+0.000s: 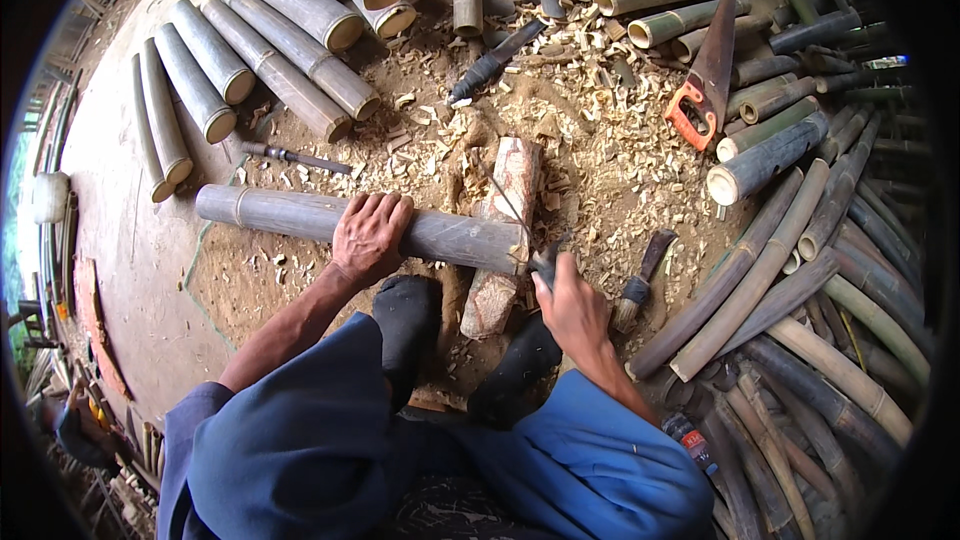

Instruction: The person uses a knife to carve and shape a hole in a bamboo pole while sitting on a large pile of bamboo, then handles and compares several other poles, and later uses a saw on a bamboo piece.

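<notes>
A grey bamboo tube (290,217) lies crosswise in front of me, its right end resting on a short wooden log (518,172). My left hand (372,237) is wrapped over the tube near its middle. By the tube's right end, my right hand (575,308) closes round the dark handle of a knife (512,208). Its thin blade, seen nearly edge-on, slants up and left past that end. Whether the edge touches the bamboo I cannot tell. My feet in dark footwear (408,330) are just below the tube, on either side of the log.
Pale wood chips (600,140) cover the ground. A dark-handled blade (495,62), a long thin tool (295,157), another knife (643,280) and an orange-handled saw (703,90) lie around. Cut bamboo (285,70) lies far left, more bamboo (760,250) at right. A bottle (690,440) is near my right knee.
</notes>
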The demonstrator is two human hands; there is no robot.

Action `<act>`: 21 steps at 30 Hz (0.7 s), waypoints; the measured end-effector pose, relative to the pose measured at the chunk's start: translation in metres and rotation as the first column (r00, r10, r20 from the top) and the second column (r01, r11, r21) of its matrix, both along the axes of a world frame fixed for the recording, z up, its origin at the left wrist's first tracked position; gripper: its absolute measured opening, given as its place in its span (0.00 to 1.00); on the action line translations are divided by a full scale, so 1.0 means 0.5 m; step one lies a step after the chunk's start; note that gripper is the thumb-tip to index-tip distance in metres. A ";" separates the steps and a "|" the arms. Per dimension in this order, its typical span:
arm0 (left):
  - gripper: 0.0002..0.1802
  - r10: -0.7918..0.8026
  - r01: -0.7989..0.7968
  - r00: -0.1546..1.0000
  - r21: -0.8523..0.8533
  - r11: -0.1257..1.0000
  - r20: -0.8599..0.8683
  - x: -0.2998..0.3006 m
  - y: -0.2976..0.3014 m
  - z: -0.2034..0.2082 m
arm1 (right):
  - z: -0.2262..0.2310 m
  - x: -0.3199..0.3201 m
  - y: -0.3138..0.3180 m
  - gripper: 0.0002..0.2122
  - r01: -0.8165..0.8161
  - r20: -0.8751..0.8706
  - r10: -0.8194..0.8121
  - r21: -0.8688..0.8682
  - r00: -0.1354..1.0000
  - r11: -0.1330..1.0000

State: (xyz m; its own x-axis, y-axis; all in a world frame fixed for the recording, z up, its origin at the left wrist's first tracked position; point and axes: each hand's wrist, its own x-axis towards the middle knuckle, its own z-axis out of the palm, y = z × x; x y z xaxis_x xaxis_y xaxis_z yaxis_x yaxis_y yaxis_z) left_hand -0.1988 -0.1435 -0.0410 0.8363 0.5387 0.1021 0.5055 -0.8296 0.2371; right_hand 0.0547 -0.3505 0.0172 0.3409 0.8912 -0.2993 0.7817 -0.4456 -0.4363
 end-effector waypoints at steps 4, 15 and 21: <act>0.29 0.022 -0.022 0.999 -0.013 1.000 -0.023 -0.023 0.005 0.004 | 0.027 0.000 0.012 0.17 0.036 -0.059 -0.042 -0.099 0.997 0.994; 0.36 0.058 -0.060 0.997 -0.028 0.998 -0.055 -0.016 -0.010 0.005 | -0.001 -0.021 0.002 0.20 0.023 -0.040 -0.024 -0.015 0.999 1.000; 0.27 -0.146 -0.214 0.819 -0.531 0.820 -0.555 0.030 0.098 0.058 | 0.069 -0.021 -0.008 0.19 0.096 -0.270 0.016 0.396 0.963 0.913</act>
State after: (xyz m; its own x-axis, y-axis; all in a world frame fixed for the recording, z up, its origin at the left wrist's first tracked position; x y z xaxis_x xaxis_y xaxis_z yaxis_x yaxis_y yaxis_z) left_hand -0.1839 -0.0943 -0.0118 0.6238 0.3762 -0.6851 0.7179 -0.6224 0.3119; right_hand 0.0444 -0.3543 0.0515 0.3382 0.9411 -0.0019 0.5991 -0.2169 -0.7707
